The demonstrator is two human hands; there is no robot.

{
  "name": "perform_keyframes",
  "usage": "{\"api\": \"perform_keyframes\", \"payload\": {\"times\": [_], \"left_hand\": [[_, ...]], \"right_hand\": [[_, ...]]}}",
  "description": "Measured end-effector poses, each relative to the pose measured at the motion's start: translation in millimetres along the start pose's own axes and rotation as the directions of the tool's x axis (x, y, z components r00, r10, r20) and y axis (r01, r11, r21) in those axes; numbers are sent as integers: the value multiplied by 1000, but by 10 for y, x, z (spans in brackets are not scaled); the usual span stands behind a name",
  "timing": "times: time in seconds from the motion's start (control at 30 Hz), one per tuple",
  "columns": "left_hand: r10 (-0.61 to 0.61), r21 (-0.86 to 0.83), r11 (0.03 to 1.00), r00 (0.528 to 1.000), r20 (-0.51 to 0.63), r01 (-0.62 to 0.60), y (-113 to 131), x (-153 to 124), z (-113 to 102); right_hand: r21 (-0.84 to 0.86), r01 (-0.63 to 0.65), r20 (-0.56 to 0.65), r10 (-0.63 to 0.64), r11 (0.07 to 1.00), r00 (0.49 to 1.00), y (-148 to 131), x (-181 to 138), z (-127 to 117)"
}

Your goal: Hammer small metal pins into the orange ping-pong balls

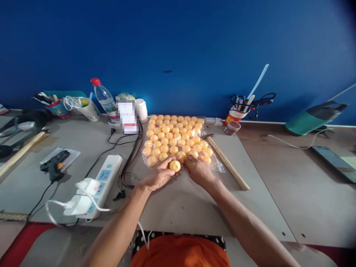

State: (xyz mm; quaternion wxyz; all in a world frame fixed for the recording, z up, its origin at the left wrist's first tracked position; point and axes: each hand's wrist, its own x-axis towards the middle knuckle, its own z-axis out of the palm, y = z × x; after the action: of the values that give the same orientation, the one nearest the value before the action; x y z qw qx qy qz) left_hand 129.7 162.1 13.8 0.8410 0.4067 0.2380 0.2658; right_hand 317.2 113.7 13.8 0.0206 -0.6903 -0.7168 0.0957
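Observation:
A clear plastic bag (pixel 218 165) lies flat on the grey table (pixel 172 204), packed with several orange balls (pixel 174 135) in rows. At its near edge, one orange ball (pixel 175 165) sits between my two hands. My left hand (pixel 157 177) curls its fingers around that ball from the left. My right hand (pixel 199 170) rests on the bag's near edge, fingers bent and pressed on the balls there.
A wooden stick (pixel 228 163) lies right of the bag. A power strip (pixel 97 189) with white chargers and cables sits at left, a black glue gun (pixel 54 165) beyond it. Along the blue wall stand a water bottle (pixel 105 98), pen cups (pixel 235 113) and a white cup (pixel 142 110).

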Motion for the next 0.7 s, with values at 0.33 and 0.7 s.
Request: {"api": "perform_keyframes", "payload": {"times": [0.33,0.7], "left_hand": [[-55,62,997,998,35,53,-15,-1,-8],[-9,146,989,1000,-20,12,-69,26,20]], "right_hand": [[90,59,-59,-54,994,997,4,-21,34],[365,128,-252,-34,922,967,91,3,113]]}}
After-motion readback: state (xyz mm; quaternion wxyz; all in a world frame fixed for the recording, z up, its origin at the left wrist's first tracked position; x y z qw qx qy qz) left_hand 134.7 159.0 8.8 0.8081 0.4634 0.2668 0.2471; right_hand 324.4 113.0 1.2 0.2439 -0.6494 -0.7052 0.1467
